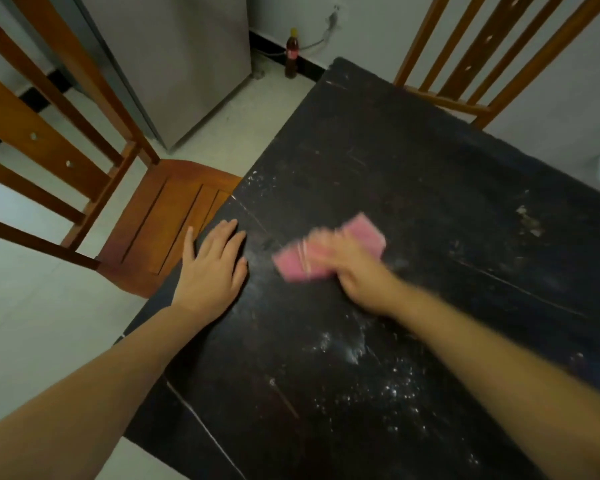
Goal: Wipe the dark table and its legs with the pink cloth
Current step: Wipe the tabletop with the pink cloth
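Head view looks down on a dark table (413, 188) whose top is nearly black, worn and scratched, with long pale lines running across it. White specks and smears lie scattered over the near part of the top, thickest in a patch toward the lower middle, and a few pale chipped spots show toward the right side.

A pink cloth (329, 251) lies on the table near the middle of the view, folded into a flat shape with thin lighter stripes along one part. It is blurred, so its weave cannot be made out. The right hand (357, 271) rests on top of the cloth with the fingers curled down over it, pressing it against the table; the hand is blurred as well.

The left hand (212, 265) lies flat and open on the table beside its left edge, fingers spread, holding nothing, just left of the cloth and apart from it.

A wooden chair (160, 216) stands at the left with its seat against the table edge. A second chair (471, 64) stands at the far side. A grey cabinet (187, 64) stands on the pale floor, and a bottle (292, 53) with a yellow cap and a red label stands by the wall; its writing is too small to read.
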The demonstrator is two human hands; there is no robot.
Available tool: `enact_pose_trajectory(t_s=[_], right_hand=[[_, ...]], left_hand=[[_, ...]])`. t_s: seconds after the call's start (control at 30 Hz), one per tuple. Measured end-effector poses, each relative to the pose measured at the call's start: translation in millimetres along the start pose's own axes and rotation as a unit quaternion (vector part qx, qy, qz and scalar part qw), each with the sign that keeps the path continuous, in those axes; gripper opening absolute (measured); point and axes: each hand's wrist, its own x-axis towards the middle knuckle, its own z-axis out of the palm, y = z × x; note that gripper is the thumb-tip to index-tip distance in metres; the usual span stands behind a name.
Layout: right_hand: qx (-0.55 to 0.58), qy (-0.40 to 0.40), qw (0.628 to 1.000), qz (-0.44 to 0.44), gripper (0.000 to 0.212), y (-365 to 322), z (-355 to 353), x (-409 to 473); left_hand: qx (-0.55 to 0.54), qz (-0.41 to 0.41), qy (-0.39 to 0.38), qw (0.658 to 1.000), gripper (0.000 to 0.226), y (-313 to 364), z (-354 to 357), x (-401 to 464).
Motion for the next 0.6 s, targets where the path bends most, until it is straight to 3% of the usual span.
enact_pose_trajectory(t_s=[0.07, 0.13, 0.27, 0.37, 0.5, 0.6], right_hand=[[0.029, -0.087, 0.996, 0.006, 0.048, -23, 17, -76], [0.081, -0.123, 0.987, 0.059, 0.054, -27, 20, -126], [0.129, 0.019, 0.981, 0.144, 0.049, -1, -47, -69], [0.019, 0.114, 0.985, 0.131, 0.053, 56, -102, 21], [0.003, 0.127, 0.96, 0.249, 0.048, 106, -95, 70], [-0.016, 0.121, 0.978, 0.167, 0.049, 91, -51, 23]], left_hand=[[-0.017, -0.012, 0.01, 1.0, 0.051, 9, 0, 1], [-0.046, -0.037, 0.024, 0.998, 0.051, 31, 2, 7], [-0.06, -0.054, 0.008, 0.997, 0.05, 83, 13, 18], [-0.025, -0.054, 0.009, 0.998, 0.048, 87, 21, 22], [-0.027, -0.062, 0.014, 0.998, 0.042, 86, 23, 23], [-0.02, -0.066, 0.009, 0.998, 0.042, 87, 23, 23]])
